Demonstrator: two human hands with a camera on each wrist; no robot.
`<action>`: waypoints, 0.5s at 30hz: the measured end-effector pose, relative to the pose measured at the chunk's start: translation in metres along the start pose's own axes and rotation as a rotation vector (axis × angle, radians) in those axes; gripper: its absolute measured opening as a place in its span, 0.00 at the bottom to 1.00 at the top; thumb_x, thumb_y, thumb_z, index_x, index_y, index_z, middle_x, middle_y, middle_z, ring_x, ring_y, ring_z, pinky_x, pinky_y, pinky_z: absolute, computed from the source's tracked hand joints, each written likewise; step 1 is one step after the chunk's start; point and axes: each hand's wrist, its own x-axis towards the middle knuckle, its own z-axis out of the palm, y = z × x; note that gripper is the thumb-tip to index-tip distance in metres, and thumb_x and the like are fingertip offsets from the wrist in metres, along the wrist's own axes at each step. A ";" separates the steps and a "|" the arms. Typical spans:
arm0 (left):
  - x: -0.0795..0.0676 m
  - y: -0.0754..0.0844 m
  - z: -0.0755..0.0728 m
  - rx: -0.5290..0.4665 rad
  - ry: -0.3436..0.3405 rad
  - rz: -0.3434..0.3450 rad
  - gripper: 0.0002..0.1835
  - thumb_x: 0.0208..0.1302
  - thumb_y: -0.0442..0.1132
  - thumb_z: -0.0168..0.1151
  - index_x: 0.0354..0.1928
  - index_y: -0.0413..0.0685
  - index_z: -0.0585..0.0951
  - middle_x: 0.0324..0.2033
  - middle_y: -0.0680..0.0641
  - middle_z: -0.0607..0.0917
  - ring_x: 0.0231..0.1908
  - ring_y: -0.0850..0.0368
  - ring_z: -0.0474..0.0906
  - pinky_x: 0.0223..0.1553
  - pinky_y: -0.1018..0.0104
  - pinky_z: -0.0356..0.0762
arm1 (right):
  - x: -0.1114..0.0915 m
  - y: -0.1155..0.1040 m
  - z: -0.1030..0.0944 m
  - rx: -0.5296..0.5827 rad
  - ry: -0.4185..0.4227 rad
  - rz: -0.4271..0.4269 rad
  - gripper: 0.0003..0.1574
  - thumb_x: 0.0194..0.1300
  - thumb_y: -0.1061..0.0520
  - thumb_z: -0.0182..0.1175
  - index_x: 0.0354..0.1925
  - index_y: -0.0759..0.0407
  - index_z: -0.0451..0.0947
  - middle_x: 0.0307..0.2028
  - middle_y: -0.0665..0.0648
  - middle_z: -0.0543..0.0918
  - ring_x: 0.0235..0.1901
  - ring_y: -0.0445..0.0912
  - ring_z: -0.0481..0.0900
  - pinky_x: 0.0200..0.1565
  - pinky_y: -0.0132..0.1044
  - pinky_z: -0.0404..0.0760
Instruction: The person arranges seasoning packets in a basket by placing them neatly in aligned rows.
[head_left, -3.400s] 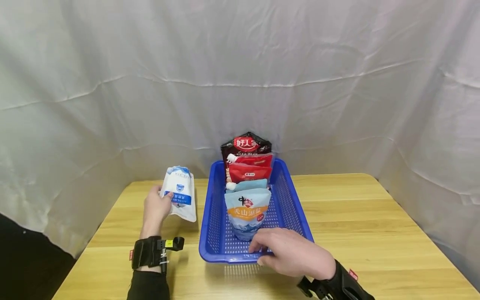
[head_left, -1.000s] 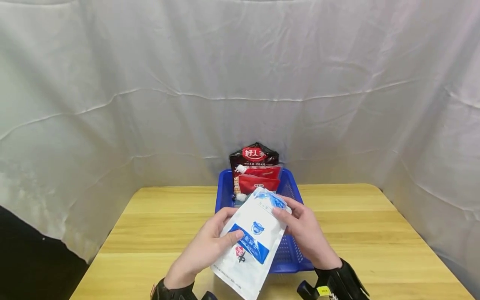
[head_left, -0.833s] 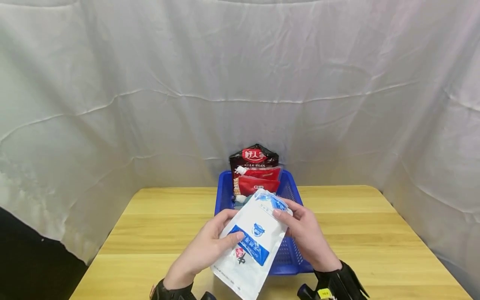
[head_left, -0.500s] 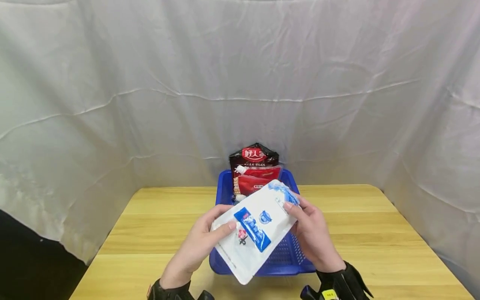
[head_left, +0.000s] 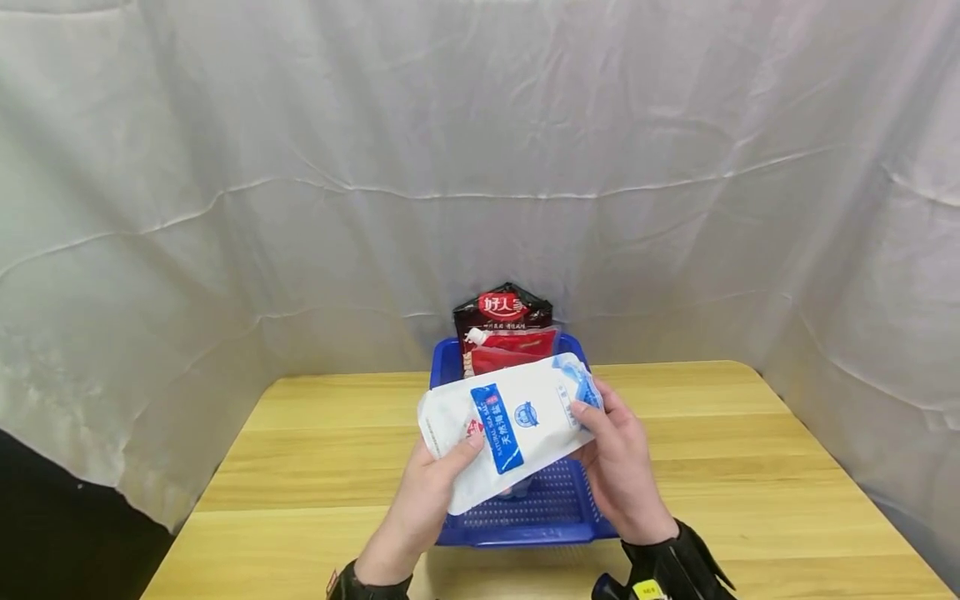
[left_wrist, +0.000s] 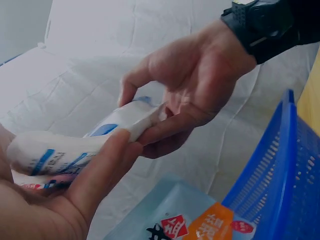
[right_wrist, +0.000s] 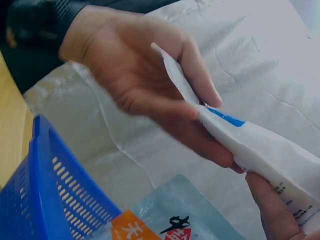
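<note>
A white and blue sea salt bag (head_left: 543, 404) is held up over the basket, lying at a slant between both hands. At its plain end my left hand (head_left: 427, 492) grips it, thumb on the printed face. The blue-patterned end is pinched by my right hand (head_left: 626, 467), with the thumb in front and the fingers behind. Below it stands the blue plastic basket (head_left: 525, 535). A light blue salt pouch (left_wrist: 175, 210) with an orange band shows in the basket in both wrist views, but the held bag hides most of it in the head view.
At the basket's far end stand a black bag (head_left: 483, 318) with a red logo and red pouches (head_left: 528, 341), one with a white spout cap. The wooden table (head_left: 712, 467) extends on both sides. A pale grey curtain (head_left: 480, 125) hangs behind.
Earlier my left hand alone held the salt bag left of the basket, my right at the basket's front rim. Both then took it over the basket; in the last second it turned clockwise, nearer level.
</note>
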 end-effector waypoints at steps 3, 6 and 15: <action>0.000 0.000 -0.003 -0.029 -0.042 0.010 0.22 0.68 0.43 0.48 0.61 0.45 0.64 0.51 0.36 0.77 0.42 0.39 0.76 0.35 0.52 0.80 | 0.000 0.001 0.001 -0.012 0.002 0.007 0.30 0.66 0.56 0.52 0.62 0.60 0.55 0.55 0.64 0.68 0.49 0.59 0.71 0.44 0.48 0.77; 0.001 0.001 -0.006 -0.042 -0.080 0.034 0.21 0.69 0.41 0.44 0.62 0.44 0.63 0.51 0.35 0.76 0.42 0.38 0.75 0.34 0.50 0.80 | 0.000 0.002 0.002 -0.025 0.005 0.025 0.30 0.65 0.56 0.53 0.62 0.59 0.55 0.55 0.64 0.68 0.49 0.58 0.71 0.45 0.47 0.77; -0.001 0.006 -0.014 -0.087 -0.081 0.021 0.20 0.70 0.38 0.43 0.62 0.45 0.62 0.52 0.34 0.75 0.44 0.37 0.74 0.35 0.51 0.80 | 0.002 -0.004 -0.001 -0.128 -0.086 0.056 0.33 0.65 0.56 0.53 0.64 0.56 0.52 0.56 0.63 0.67 0.49 0.57 0.71 0.45 0.43 0.77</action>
